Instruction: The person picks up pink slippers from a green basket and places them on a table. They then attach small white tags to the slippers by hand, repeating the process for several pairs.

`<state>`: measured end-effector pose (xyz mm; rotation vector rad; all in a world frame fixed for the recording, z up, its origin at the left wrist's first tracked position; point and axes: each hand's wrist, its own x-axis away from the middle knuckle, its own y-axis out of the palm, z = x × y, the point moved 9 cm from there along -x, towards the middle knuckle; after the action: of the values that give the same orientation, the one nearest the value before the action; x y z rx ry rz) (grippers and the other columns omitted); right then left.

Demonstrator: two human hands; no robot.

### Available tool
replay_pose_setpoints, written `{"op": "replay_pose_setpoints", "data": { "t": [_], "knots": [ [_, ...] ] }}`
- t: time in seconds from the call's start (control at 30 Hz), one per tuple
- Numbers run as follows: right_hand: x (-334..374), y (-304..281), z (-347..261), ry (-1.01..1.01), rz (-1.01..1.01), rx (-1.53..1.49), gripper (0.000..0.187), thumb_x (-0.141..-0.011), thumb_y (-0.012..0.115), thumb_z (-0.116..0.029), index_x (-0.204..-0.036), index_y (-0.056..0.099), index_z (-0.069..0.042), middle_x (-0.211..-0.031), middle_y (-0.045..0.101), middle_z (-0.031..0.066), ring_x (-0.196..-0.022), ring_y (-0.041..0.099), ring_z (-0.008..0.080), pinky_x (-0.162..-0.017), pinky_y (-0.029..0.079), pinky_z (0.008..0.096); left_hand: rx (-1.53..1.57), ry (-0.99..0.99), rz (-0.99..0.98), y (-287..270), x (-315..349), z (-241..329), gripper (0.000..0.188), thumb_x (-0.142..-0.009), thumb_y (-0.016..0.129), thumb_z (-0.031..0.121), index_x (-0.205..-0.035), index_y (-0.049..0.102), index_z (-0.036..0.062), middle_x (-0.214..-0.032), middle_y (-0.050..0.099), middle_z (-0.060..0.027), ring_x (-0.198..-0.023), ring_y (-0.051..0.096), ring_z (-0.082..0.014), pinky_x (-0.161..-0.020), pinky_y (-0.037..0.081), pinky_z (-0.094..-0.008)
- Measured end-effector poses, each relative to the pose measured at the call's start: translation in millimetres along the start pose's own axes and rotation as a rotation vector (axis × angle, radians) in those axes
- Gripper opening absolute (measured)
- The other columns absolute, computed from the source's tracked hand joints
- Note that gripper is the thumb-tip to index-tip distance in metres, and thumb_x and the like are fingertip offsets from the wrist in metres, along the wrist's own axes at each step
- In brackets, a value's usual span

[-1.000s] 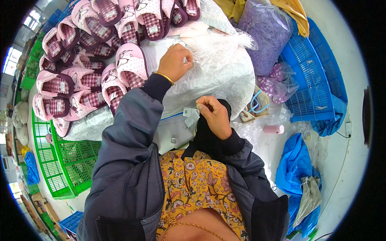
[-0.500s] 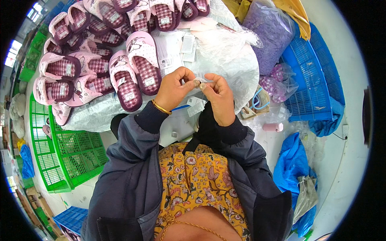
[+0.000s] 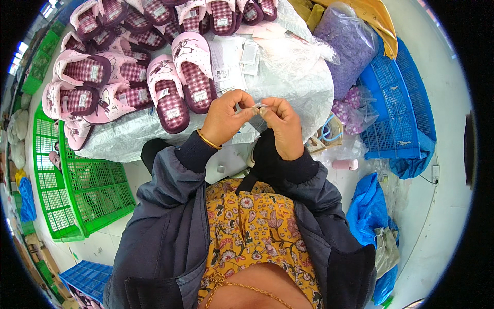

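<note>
My left hand and my right hand meet above the table's near edge. Thumbs and forefingers of both pinch a thin, clear loop or thread, too fine to make out fully. White paper hang tags dangle just beneath the fingertips, apparently from that thread. To the left of my hands a pair of pink slippers with checked maroon insoles lies side by side: one slipper and its mate. More white tags lie on the table beyond my hands.
Many more slippers are piled on the table's left. Green crates stand on the floor at left, blue crates at right. A bag of purple material, a pink thread spool and a blue plastic sheet are also to the right.
My fingertips have drawn together slightly lower, and the tags hang nearer my left hand. The view has shifted a little; the slippers have not been touched.
</note>
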<state>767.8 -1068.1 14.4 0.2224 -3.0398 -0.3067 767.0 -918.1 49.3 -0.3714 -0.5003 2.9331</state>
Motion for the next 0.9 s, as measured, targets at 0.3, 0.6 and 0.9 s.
{"op": "replay_pose_setpoints", "data": {
  "t": [0.3, 0.6, 0.9],
  "knots": [
    [10, 13, 11, 0.059, -0.143, 0.09, 0.014, -0.09, 0.068, -0.006, -0.099, 0.062, 0.001, -0.088, 0.063, 0.0002, -0.078, 0.056, 0.0055, -0.07, 0.046, 0.0208, 0.359, -0.155, -0.145, 11, 11, -36, 0.017, -0.093, 0.065, 0.018, -0.098, 0.066, 0.0023, -0.08, 0.059, 0.004, -0.071, 0.049, -0.0044, -0.063, 0.042, -0.0231],
    [10, 10, -9, -0.109, -0.058, 0.387, 0.017, -0.09, 0.068, -0.008, -0.104, 0.062, 0.001, -0.094, 0.064, -0.0001, -0.075, 0.056, 0.0041, -0.069, 0.047, 0.02, -0.116, 0.031, 0.012, -18, 18, 2, 0.013, -0.091, 0.063, 0.014, -0.094, 0.064, 0.0018, -0.08, 0.061, -0.0081, -0.072, 0.056, -0.0167, -0.066, 0.045, -0.0298],
    [13, 33, 12, 0.045, -0.225, 0.173, 0.011, -0.093, 0.066, -0.01, -0.098, 0.063, 0.0, -0.082, 0.057, -0.0054, -0.072, 0.047, 0.002, -0.063, 0.039, 0.0181, -0.096, 0.087, 0.0, -32, 28, 15, 0.01, -0.086, 0.066, 0.012, -0.093, 0.065, 0.0044, -0.087, 0.062, -0.0088, -0.08, 0.06, -0.0227, -0.073, 0.047, -0.0343]
  ]
}}
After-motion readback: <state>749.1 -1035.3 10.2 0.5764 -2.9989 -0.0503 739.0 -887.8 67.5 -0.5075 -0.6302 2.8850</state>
